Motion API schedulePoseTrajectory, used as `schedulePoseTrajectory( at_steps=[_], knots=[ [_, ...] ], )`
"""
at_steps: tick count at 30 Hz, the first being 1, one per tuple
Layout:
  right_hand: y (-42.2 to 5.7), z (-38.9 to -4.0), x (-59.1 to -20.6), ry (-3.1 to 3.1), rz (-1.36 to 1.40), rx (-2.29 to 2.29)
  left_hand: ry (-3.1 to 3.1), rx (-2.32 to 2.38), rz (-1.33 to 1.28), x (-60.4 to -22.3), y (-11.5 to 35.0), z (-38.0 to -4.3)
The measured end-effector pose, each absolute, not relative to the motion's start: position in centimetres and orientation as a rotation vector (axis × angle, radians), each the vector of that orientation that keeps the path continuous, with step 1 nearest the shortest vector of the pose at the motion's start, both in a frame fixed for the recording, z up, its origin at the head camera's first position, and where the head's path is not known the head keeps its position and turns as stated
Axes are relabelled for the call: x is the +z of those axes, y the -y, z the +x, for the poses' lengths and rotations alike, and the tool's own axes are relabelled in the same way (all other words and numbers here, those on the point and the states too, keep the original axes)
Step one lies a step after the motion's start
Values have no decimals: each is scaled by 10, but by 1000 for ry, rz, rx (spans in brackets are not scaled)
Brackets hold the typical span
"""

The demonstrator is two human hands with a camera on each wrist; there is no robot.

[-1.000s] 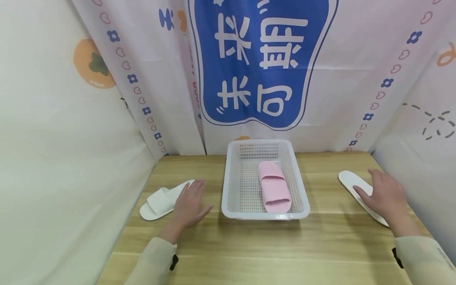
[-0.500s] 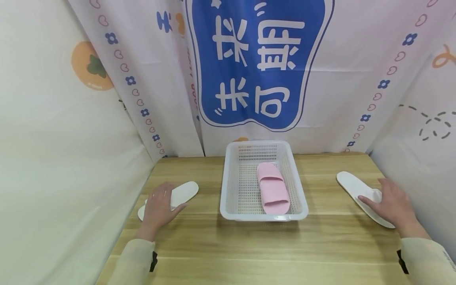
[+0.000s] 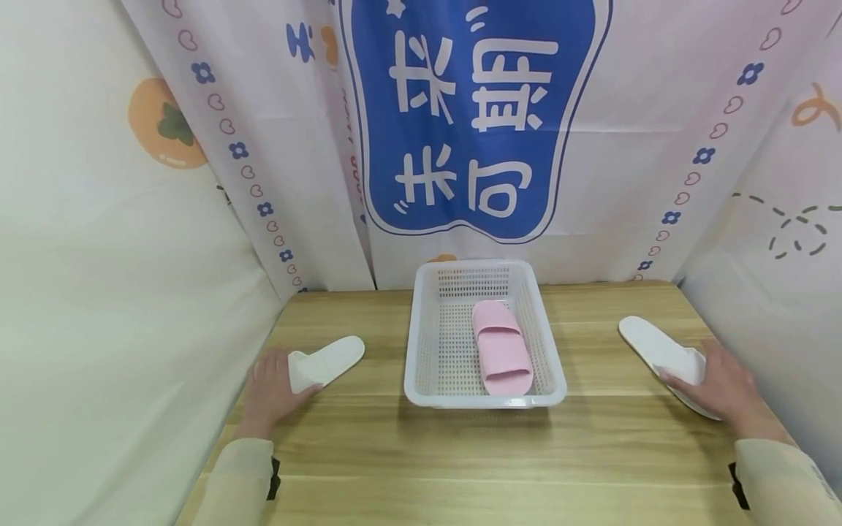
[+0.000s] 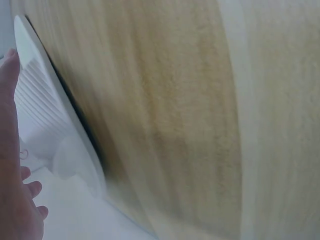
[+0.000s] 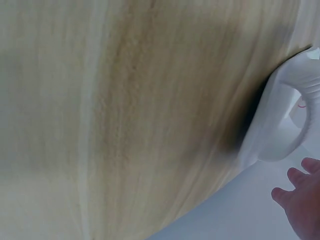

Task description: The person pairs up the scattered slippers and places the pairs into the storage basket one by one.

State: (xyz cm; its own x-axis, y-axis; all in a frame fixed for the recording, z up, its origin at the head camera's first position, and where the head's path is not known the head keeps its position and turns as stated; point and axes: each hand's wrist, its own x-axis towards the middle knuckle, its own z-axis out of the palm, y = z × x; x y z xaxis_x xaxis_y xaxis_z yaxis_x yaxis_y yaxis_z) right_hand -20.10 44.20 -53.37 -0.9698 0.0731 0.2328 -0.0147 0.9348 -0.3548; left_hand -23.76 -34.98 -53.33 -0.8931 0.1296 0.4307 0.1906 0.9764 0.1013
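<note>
In the head view, my left hand (image 3: 268,387) is at the strap end of a white slipper (image 3: 335,358) and hides that end. The left wrist view has the thumb (image 4: 9,115) stretched along the ribbed strap (image 4: 42,100), with other fingertips (image 4: 34,188) apart beyond it. On the right, my right hand (image 3: 730,383) reaches over another white slipper (image 3: 654,345), its thumb extended toward the sole's inner edge. From the right wrist, several fingertips (image 5: 296,177) show spread and clear of the slipper (image 5: 262,132).
Between the hands stands a white perforated plastic basket (image 3: 426,336) holding a pink slipper (image 3: 503,351) on its right side. Everything rests on a wood-grain table (image 3: 473,467). A printed cloth (image 3: 612,197) hangs behind, and pale cloth walls (image 3: 131,307) close both sides.
My left hand has moved left across its slipper, from the toe-free end to the strap end. My right hand has shifted slightly over its slipper. The basket and pink slipper stay put.
</note>
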Motion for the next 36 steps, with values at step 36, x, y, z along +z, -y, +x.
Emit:
schedulePoseTrajectory(
  at_steps=[36],
  knots=[
    [-443,-195,-562,2866,-8,573,2755,-273,-191,-553,357,-238]
  ],
)
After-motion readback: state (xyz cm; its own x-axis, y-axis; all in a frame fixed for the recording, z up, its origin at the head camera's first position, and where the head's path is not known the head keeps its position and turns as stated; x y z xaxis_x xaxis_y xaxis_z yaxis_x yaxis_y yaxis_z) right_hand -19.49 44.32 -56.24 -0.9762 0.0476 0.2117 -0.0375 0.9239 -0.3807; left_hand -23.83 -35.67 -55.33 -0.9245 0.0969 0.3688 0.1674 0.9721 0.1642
